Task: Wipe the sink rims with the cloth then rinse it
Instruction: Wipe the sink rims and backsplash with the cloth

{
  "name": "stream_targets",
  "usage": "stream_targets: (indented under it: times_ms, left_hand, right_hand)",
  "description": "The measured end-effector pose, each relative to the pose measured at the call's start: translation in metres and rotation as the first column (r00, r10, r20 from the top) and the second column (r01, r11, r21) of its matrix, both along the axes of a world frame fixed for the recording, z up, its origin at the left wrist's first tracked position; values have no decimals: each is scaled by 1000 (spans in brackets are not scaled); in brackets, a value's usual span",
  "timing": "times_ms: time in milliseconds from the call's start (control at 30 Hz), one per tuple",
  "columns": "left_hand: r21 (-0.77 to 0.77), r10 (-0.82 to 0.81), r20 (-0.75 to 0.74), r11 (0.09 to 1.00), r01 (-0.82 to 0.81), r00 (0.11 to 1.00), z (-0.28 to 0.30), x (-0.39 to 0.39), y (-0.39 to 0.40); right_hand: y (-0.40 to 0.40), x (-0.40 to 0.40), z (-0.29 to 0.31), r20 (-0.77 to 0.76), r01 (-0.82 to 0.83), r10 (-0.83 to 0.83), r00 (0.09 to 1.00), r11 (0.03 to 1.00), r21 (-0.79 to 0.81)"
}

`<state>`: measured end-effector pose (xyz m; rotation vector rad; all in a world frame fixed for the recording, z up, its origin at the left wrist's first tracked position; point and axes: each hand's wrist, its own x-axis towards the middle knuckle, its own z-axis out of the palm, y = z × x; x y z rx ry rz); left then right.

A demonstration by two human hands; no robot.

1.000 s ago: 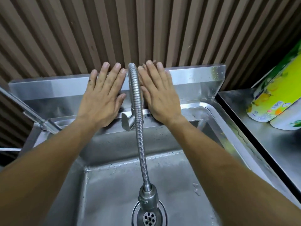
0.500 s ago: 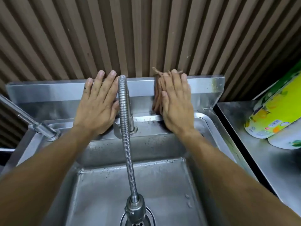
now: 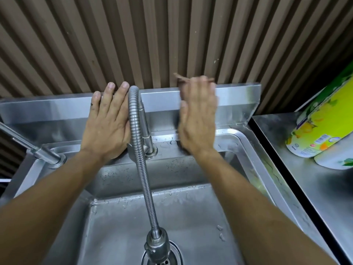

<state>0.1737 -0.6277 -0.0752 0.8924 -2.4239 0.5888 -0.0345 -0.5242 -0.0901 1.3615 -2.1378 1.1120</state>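
- Both hands lie flat on the sink [image 3: 168,104] backsplash, either side of the faucet [image 3: 142,150].
- Right hand [image 3: 197,119] presses the cloth [image 3: 182,80] beneath its palm, fingers extended (thin, limp, probably damp); bunch it before rinsing.
- Left hand [image 3: 108,123] is spread and empty.

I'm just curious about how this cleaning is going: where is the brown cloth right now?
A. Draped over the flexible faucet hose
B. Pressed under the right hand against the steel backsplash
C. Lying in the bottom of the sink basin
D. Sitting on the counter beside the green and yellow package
B: brown edges of the cloth peek out above and beside the flat right hand, which presses it on the backsplash.
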Motion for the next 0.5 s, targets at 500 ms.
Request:
stream_targets:
  times_ms: [500]
  left_hand:
    - [25, -28, 33, 999, 27, 999, 4, 2, 3]
  right_hand:
    - [-5, 22, 9, -167, -256, 264, 950, 964, 70]
